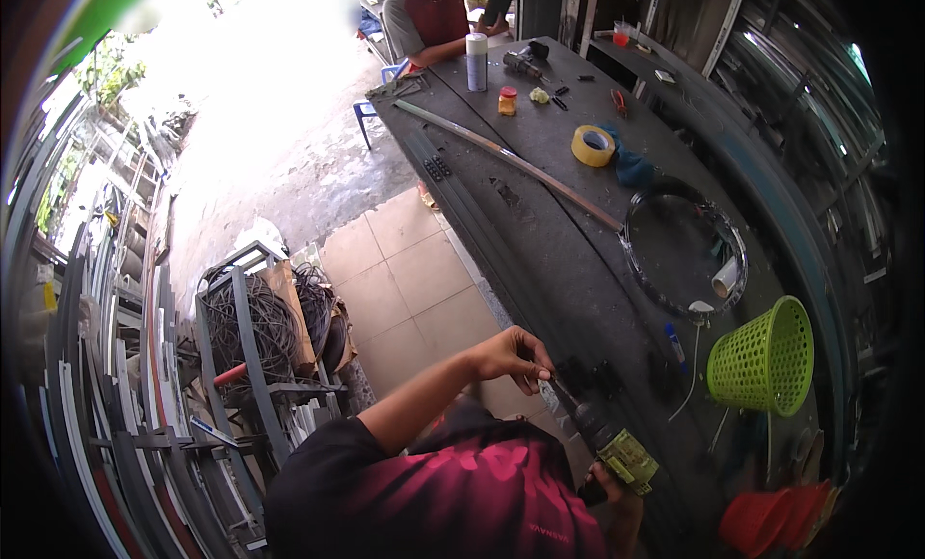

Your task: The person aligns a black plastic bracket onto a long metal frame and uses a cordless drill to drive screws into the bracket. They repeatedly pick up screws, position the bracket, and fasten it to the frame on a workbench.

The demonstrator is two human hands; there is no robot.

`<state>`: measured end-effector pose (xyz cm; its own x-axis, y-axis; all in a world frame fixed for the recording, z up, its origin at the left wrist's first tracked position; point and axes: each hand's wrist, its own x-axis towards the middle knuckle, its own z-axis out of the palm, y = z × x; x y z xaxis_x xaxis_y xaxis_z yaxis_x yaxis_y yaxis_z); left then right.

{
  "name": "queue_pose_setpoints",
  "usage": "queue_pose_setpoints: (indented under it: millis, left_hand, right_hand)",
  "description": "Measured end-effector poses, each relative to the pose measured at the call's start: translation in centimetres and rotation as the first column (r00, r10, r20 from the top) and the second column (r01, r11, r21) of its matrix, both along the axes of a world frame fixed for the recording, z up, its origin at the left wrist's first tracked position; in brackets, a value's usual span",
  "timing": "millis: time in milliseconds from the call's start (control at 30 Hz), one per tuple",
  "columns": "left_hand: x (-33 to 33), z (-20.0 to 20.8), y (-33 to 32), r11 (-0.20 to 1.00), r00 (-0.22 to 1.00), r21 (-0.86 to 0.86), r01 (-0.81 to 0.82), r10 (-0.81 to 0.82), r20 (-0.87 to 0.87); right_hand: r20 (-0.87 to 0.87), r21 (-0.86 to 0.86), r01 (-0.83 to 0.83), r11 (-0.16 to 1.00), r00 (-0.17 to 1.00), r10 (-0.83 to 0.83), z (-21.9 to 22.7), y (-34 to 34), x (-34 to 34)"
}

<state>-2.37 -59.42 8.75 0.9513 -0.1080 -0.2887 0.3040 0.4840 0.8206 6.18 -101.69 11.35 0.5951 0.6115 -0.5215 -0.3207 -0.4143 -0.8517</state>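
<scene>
Though dark-nosed, power tool (617,447) (yellow-backed)

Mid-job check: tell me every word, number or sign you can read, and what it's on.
Person's shirt: small pale lettering, wording not copied out here; the larger pink print is too distorted to read.
Yellow-and-black power drill in the right hand: markings too blurred to read.
Spray can: print too small to read.
Red-lidded jar: nothing legible.
</scene>
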Motion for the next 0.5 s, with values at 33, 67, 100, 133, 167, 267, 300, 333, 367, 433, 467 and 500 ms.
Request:
queue_pose_setpoints:
  millis: [33,67,100,133,167,267,300,333,367,433,467,500]
  left_hand:
    - [0.2,0.1,0.3,0.998,1.0,0.059,-0.008,0.009,-0.005]
    - [0.0,0.1,0.4,0.996,1.0,0.09,0.017,-0.016,-0.01]
    - [0.0,-0.2,0.2,0.993,0.997,0.097,0.073,-0.07,-0.035]
    - [0.0,-0.7,0.2,0.995,0.998,0.08,0.053,-0.051,-0.029]
    - [-0.2,-1.3,-0.1,0.997,0.998,0.049,0.056,-0.054,-0.04]
    - [-0.7,-3.1,-1.6,0.951,0.996,-0.299,-0.083,0.085,-0.007]
    - [-1.0,-3.6,-2.2,0.899,0.99,-0.422,-0.118,0.138,0.018]
    - [-1.3,-4.0,-2.7,0.899,0.986,-0.412,-0.147,0.165,0.007]
    - [-1.3,-4.5,-3.4,0.865,0.979,-0.46,-0.2,0.197,-0.056]
    - [-1.3,-5.1,-4.4,0.757,0.948,-0.571,-0.317,0.277,-0.159]
    - [-1.3,-5.3,-4.5,0.696,0.927,-0.612,-0.375,0.277,-0.252]
    - [-1.3,-5.5,-4.6,0.703,0.93,-0.609,-0.367,0.274,-0.245]
  right_hand:
    - [0.455,0.094,-0.165,0.982,0.884,0.105,0.6,0.6,0.0]
    - [0.793,0.017,-0.293,0.956,0.586,0.166,1.1,1.4,0.3]
    - [0.902,-0.057,-0.365,0.929,0.379,0.204,1.7,2.2,0.3]
    - [0.921,-0.075,-0.424,0.903,0.317,0.226,2.3,3.0,0.5]
    - [0.844,-0.05,-0.446,0.894,0.459,0.276,2.8,3.7,0.3]
    - [0.782,0.083,-0.377,0.923,0.598,0.174,4.2,5.1,-0.7]
    - [0.786,0.054,-0.363,0.93,0.59,0.185,4.5,5.2,-1.1]
    - [0.744,0.106,-0.317,0.942,0.654,0.136,4.7,5.3,-1.6]
    - [0.7,0.118,-0.281,0.952,0.704,0.121,4.8,5.2,-1.9]
    - [0.69,0.125,-0.255,0.959,0.717,0.1,4.8,5.1,-2.4]
    - [0.729,0.12,-0.266,0.957,0.678,0.097,4.6,5.1,-2.3]
    - [0.764,0.107,-0.269,0.957,0.639,0.094,4.4,5.1,-2.3]
